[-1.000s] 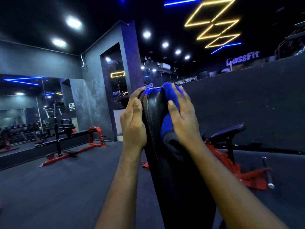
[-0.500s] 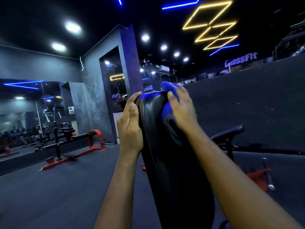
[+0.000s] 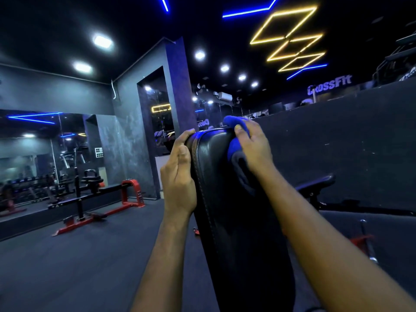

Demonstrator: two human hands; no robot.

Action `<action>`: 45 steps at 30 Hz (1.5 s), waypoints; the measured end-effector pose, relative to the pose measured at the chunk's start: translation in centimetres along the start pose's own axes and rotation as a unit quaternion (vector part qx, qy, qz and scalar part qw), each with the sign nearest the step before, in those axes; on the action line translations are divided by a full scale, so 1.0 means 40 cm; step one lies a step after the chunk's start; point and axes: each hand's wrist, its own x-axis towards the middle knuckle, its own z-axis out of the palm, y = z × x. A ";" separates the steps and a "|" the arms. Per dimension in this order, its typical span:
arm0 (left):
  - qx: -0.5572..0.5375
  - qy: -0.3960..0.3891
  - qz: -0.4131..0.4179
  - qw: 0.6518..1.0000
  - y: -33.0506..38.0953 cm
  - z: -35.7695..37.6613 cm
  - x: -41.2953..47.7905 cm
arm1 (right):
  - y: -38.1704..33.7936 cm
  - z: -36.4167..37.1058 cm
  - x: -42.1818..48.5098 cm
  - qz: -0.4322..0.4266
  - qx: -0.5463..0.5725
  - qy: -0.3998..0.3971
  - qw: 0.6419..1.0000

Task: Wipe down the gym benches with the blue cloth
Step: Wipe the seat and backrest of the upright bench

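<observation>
A black padded bench backrest stands raised steeply in the middle of the view. My left hand grips its upper left edge, fingers curled over the top corner. My right hand holds the blue cloth against the pad's upper right corner, thumb pressing the cloth on the front face and fingers wrapped over the top. Part of the cloth bunches above the pad's top edge; the rest hangs below my palm.
A red-framed bench stands at the left by the wall mirror. Another black seat pad on a red frame sits right of my arm, with a raised dark platform behind it. A grey pillar rises behind the pad.
My right hand has slid the blue cloth up the pad's right side to its top corner. My left hand keeps its grip on the left edge. The view has tilted slightly upward.
</observation>
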 end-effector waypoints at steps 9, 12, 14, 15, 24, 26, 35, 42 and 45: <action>-0.037 -0.002 0.002 0.999 0.009 0.003 -0.001 | -0.060 -0.021 -0.038 0.011 -0.005 0.010 1.000; -0.052 -0.002 0.006 0.999 0.000 0.005 0.005 | -0.122 -0.004 -0.108 -0.210 0.015 -0.043 0.977; -0.041 -0.004 0.012 0.999 0.000 0.002 0.005 | -0.110 -0.008 -0.086 -0.234 0.040 -0.059 0.970; -0.032 -0.007 0.016 0.999 0.004 0.000 0.003 | -0.090 -0.011 -0.065 -0.211 0.051 -0.048 0.975; -0.045 -0.004 0.003 0.999 0.012 0.001 0.000 | 0.080 -0.049 0.024 0.256 -0.015 -0.001 0.967; -0.057 -0.004 0.003 0.998 0.013 0.003 -0.001 | 0.043 -0.041 0.013 0.229 -0.030 0.031 0.973; -0.103 -0.010 -0.005 0.995 -0.028 0.001 0.012 | -0.132 -0.017 -0.226 -0.139 0.035 -0.045 0.989; -0.144 -0.074 -0.047 0.986 -0.009 -0.017 0.012 | -0.107 -0.050 -0.421 -0.149 0.002 -0.065 0.987; -0.161 -0.094 -0.059 0.981 0.000 -0.028 0.017 | -0.141 -0.032 -0.341 -0.152 -0.010 -0.049 0.987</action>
